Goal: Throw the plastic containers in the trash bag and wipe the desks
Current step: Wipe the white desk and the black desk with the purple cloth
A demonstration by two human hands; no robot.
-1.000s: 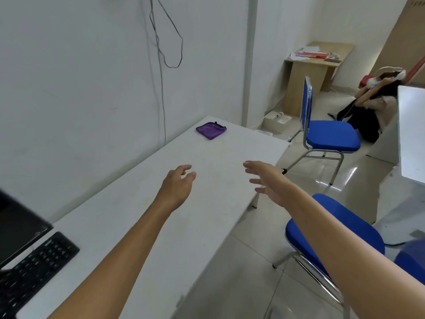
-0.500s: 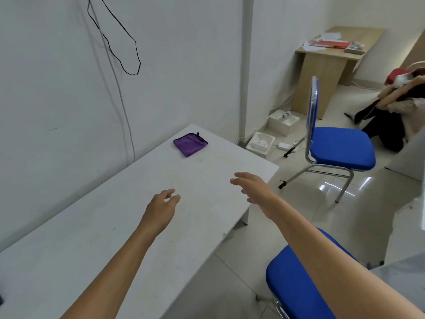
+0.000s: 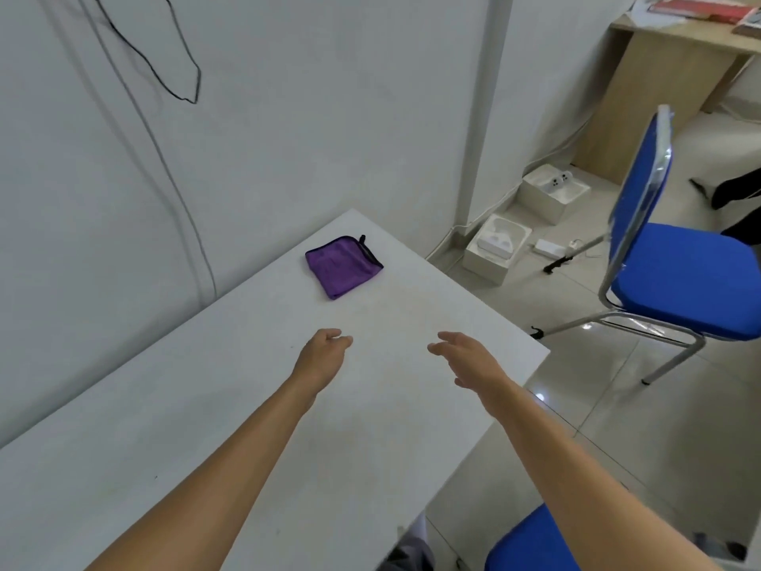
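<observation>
A folded purple cloth (image 3: 343,265) with a black edge lies near the far corner of the white desk (image 3: 206,426), close to the wall. My left hand (image 3: 323,356) hovers over the desk a short way in front of the cloth, fingers loosely curled, holding nothing. My right hand (image 3: 469,358) reaches out beside it with fingers spread and relaxed, also empty. Neither hand touches the cloth. No plastic container or trash bag is in view.
A blue chair (image 3: 675,278) stands on the tiled floor right of the desk; another blue seat (image 3: 531,541) is at the bottom edge. White boxes (image 3: 496,247) lie on the floor by the wall. A wooden desk (image 3: 667,55) stands at the back right. Black cables (image 3: 164,72) hang on the wall.
The view has moved along the desk toward its far end; the keyboard and monitor have left the frame. Both hands have come closer to the purple cloth.
</observation>
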